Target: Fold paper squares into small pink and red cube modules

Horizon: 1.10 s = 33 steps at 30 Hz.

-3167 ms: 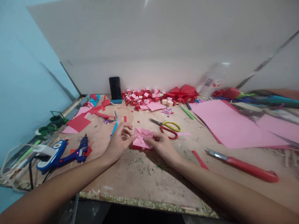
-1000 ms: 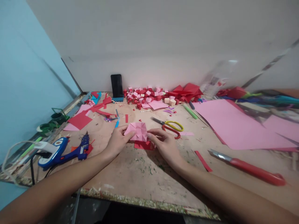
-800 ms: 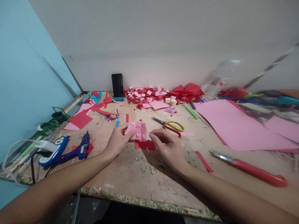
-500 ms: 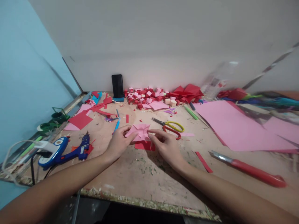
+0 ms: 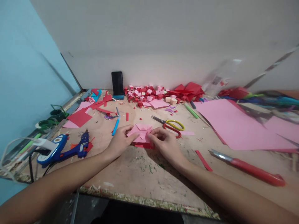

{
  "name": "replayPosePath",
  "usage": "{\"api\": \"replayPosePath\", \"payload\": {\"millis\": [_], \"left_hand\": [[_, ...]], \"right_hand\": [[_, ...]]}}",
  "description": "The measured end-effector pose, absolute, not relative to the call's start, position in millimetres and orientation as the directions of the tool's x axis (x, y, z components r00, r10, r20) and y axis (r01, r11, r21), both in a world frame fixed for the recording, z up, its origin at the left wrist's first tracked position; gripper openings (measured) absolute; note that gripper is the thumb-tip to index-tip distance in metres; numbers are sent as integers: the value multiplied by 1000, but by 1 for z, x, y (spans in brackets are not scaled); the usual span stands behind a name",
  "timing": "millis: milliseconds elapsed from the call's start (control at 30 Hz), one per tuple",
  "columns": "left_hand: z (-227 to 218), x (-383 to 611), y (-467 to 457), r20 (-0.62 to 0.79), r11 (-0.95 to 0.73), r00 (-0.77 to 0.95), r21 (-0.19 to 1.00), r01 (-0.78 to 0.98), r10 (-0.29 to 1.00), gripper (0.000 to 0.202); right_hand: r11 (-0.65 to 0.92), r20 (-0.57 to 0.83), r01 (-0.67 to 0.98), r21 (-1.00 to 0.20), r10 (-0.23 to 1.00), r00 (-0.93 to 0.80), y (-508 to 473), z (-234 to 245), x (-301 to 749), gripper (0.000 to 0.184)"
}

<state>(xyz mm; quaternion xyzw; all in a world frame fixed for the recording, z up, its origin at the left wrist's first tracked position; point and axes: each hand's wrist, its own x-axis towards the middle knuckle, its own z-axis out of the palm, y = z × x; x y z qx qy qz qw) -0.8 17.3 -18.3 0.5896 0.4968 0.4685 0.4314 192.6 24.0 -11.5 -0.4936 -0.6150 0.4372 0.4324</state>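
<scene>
While the left hand (image 5: pixel 121 140) pinches the left side of a creased pink paper (image 5: pixel 140 137) between thumb and fingers (image 5: pixel 127 128), the right hand (image 5: pixel 167 145) has its thumb and curled fingers closed on the right edge. Held between both hands over the worktop (image 5: pixel 130 177), the sheet partly covers a piece of red paper (image 5: pixel 143 145); whether they touch cannot be told. Scissors (image 5: pixel 165 122) lie just beyond the right hand, a red-handled knife (image 5: pixel 247 167) farther right.

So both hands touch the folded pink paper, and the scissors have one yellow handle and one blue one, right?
Not quite: in the head view the scissors have one yellow handle and one red handle, not blue. Left hand and right hand do touch the folded pink paper.
</scene>
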Motion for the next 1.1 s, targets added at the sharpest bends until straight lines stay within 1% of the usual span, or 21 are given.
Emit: {"api": "replayPosePath", "payload": {"millis": [67,133,267,433,600,667,767,800,867,933,1000,1033,1100], "left_hand": [[-22,-4,22,76,-82,55,991,109,996,30],[-25,-8,28,67,-69,33,995,70,997,32],[-27,-14,32,126,-120,-39,983,140,991,31],[-27,-13,31,146,-142,-15,978,155,989,28],[-20,-9,23,213,-208,2,954,216,977,21],[-14,-6,18,255,-248,10,928,278,967,19],[-7,-3,9,324,-316,50,856,409,945,17],[-6,-3,7,334,-331,70,841,427,940,17],[-5,-1,5,341,-347,93,837,423,935,18],[-6,-1,5,337,-346,95,854,388,937,19],[-8,-1,8,307,-319,89,888,332,947,19],[-9,-2,10,281,-294,86,908,300,956,20],[-13,-2,15,201,-213,76,949,232,977,22]], "right_hand": [[112,91,205,-972,990,-110,24,-10,193,22],[105,93,166,-981,992,-81,25,-9,195,22],[103,101,88,-991,994,-30,31,-10,199,19],[122,121,25,-992,992,-44,35,-10,201,24],[144,136,65,-987,984,-112,27,-3,198,36],[130,113,107,-986,982,-149,22,0,195,42],[82,50,165,-983,981,-187,16,1,191,56],[75,40,179,-981,981,-190,16,0,190,58],[85,50,193,-978,982,-182,17,-4,190,53],[104,72,170,-980,980,-185,22,-7,192,39],[92,64,135,-987,979,-194,26,-10,195,22],[76,52,121,-990,979,-196,28,-11,196,18],[41,22,96,-995,981,-194,32,-12,198,20]]}}
